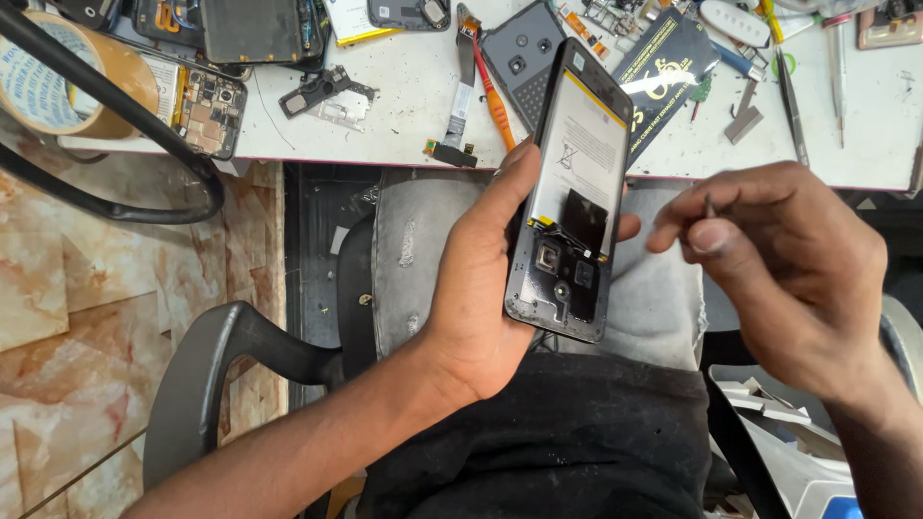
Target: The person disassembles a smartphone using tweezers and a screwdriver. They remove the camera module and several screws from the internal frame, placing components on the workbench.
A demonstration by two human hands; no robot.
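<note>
My left hand grips an opened smartphone upright over my lap, back cover off, with its white battery and black lower board showing. My thumb lies along the phone's left edge and my fingertips show at its right edge. To the right of the phone, my right hand pinches a small thin dark tool between thumb and fingers, its tip a short way from the phone.
The white workbench ahead holds another opened phone, a grey back cover, an orange-handled screwdriver, tweezers, flex cables and a tape roll. A black chair armrest stands at lower left over a marble floor.
</note>
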